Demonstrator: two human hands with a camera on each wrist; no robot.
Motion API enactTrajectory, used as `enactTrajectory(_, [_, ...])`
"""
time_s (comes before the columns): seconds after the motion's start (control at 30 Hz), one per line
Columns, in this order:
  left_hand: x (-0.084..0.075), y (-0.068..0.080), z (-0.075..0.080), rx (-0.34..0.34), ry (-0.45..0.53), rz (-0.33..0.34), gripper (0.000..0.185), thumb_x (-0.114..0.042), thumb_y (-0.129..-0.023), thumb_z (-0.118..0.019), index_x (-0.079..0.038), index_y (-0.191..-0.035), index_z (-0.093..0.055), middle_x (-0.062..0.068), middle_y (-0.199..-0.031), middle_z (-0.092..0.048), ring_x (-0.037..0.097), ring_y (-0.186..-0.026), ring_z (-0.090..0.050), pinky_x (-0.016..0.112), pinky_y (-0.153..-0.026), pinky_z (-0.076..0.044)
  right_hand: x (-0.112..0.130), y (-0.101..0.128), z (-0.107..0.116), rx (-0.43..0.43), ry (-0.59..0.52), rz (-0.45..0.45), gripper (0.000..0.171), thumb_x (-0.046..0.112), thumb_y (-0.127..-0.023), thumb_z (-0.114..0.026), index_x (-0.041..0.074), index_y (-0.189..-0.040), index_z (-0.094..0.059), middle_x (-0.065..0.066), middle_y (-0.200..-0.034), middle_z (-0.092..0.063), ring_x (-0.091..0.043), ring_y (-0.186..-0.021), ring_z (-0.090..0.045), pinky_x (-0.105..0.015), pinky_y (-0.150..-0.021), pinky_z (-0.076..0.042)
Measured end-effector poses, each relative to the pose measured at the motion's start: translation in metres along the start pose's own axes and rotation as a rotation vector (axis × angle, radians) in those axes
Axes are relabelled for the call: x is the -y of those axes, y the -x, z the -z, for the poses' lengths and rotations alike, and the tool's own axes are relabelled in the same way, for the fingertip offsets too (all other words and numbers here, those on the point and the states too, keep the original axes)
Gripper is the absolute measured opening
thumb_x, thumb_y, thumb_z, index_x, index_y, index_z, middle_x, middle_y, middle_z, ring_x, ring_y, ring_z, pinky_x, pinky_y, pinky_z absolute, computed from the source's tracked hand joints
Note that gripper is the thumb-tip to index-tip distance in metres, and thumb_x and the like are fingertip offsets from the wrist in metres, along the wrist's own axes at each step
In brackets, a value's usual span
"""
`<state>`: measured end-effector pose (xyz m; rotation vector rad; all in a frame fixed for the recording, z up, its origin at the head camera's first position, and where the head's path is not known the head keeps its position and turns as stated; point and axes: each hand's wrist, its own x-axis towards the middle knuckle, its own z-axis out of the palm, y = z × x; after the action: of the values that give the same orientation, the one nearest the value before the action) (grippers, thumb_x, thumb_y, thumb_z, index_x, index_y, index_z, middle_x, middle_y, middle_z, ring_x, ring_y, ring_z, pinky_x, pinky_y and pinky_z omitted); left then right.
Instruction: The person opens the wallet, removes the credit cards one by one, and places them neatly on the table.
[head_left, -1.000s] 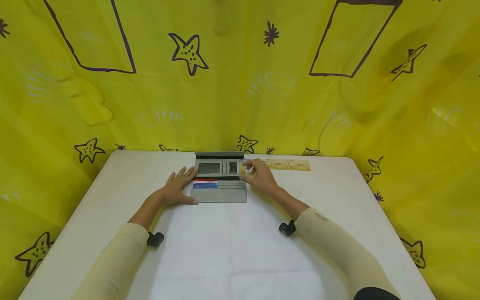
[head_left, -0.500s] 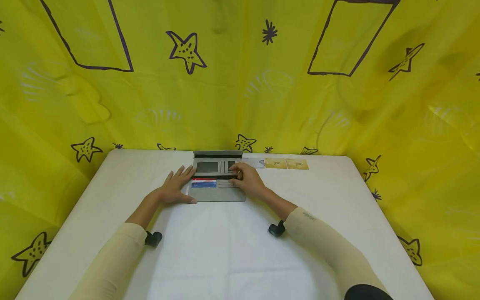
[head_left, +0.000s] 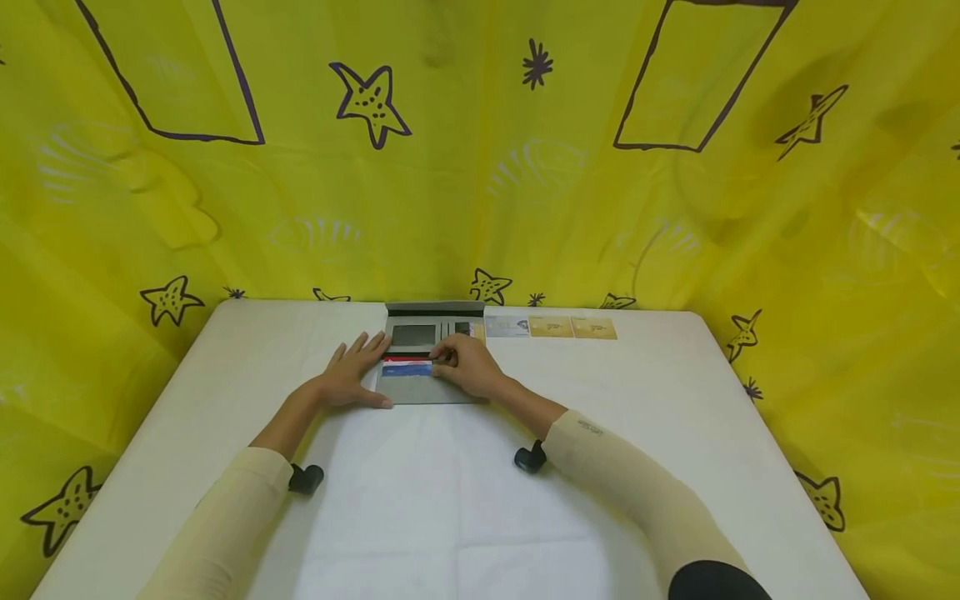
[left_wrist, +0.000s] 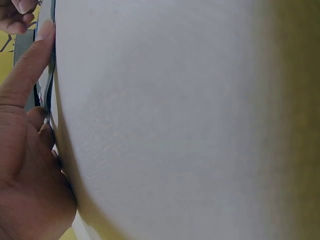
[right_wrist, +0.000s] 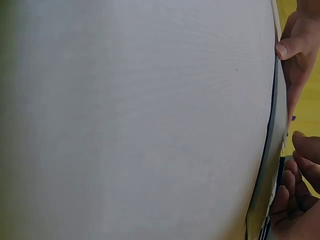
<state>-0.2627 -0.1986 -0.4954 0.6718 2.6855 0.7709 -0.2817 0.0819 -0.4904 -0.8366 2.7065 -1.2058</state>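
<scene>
A grey wallet (head_left: pixel 431 389) lies unfolded at the back of the white table. A red, white and blue card (head_left: pixel 407 367) sits in a slot at the left of its lower panel. My left hand (head_left: pixel 348 375) rests along the wallet's left edge with fingers spread; its thumb (left_wrist: pixel 30 65) lies at the front left corner. My right hand (head_left: pixel 468 367) is over the wallet, bent fingers and thumb at the card's right end. In the right wrist view the right thumb (right_wrist: pixel 305 145) is above the wallet edge; whether it pinches the card is hidden.
Right of the wallet, a silvery card (head_left: pixel 507 326) and two gold cards (head_left: pixel 550 327) lie in a row along the back of the table (head_left: pixel 390 500). Directly behind hangs a yellow curtain (head_left: pixel 442 200) with starfish drawings.
My right hand has moved left across the wallet, from its right edge to the red, white and blue card, uncovering the silvery card. The left hand has stayed in place.
</scene>
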Motion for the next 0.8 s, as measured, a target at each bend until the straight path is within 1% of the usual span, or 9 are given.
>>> enactTrajectory(0.2, [0.001, 0.001, 0.001, -0.011, 0.005, -0.022, 0.118, -0.047, -0.083, -0.087, 0.000, -0.167, -0.018, 0.024, -0.173, -0.008, 0.048, -0.158, 0.005, 0.068, -0.121, 0.009, 0.005, -0.007, -0.005, 0.020, 0.014, 0.001, 0.013, 0.010, -0.093, -0.083, 0.006, -0.104, -0.078, -0.003, -0.097, -0.070, -0.010, -0.080, -0.060, -0.023, -0.073, -0.051])
enactTrajectory(0.27, [0.002, 0.001, 0.000, -0.018, 0.012, -0.040, 0.119, -0.050, -0.082, -0.087, 0.000, -0.166, -0.019, 0.024, -0.173, -0.009, 0.049, -0.157, 0.004, 0.069, -0.121, 0.009, 0.005, -0.008, -0.006, 0.031, 0.012, 0.000, 0.013, 0.010, -0.093, -0.082, 0.005, -0.104, -0.078, -0.002, -0.096, -0.069, -0.011, -0.081, -0.060, -0.023, -0.073, -0.051])
enactTrajectory(0.4, [0.005, 0.002, -0.001, -0.017, 0.006, -0.048, 0.120, -0.057, -0.082, -0.084, -0.002, -0.167, -0.018, 0.023, -0.174, -0.008, 0.048, -0.158, 0.006, 0.067, -0.121, 0.010, 0.004, -0.010, -0.008, 0.046, 0.020, -0.008, 0.012, 0.011, -0.093, -0.082, 0.006, -0.103, -0.078, -0.001, -0.095, -0.068, -0.011, -0.082, -0.060, -0.023, -0.074, -0.051])
enactTrajectory(0.5, [0.004, 0.002, 0.000, -0.016, 0.006, -0.039, 0.120, -0.055, -0.083, -0.084, -0.001, -0.167, -0.017, 0.023, -0.174, -0.007, 0.047, -0.158, 0.006, 0.066, -0.121, 0.010, 0.003, -0.011, -0.009, 0.048, 0.028, -0.014, 0.011, 0.012, -0.093, -0.083, 0.007, -0.102, -0.078, -0.001, -0.095, -0.067, -0.010, -0.083, -0.060, -0.023, -0.074, -0.051])
enactTrajectory(0.6, [0.002, 0.003, 0.001, -0.022, 0.016, -0.039, 0.118, -0.049, -0.083, -0.086, 0.001, -0.166, -0.019, 0.025, -0.173, -0.009, 0.049, -0.157, 0.004, 0.068, -0.121, 0.009, 0.003, -0.012, -0.009, 0.047, 0.027, -0.016, 0.010, 0.012, -0.092, -0.084, 0.007, -0.099, -0.079, -0.001, -0.095, -0.067, -0.011, -0.084, -0.060, -0.023, -0.075, -0.051])
enactTrajectory(0.8, [-0.001, 0.003, 0.001, -0.021, 0.013, -0.035, 0.117, -0.047, -0.083, -0.087, 0.001, -0.166, -0.019, 0.025, -0.172, -0.010, 0.050, -0.157, 0.003, 0.068, -0.121, 0.008, 0.005, -0.012, -0.009, 0.064, 0.016, -0.043, 0.010, 0.012, -0.091, -0.084, 0.007, -0.098, -0.078, 0.000, -0.093, -0.069, -0.011, -0.083, -0.060, -0.024, -0.075, -0.051])
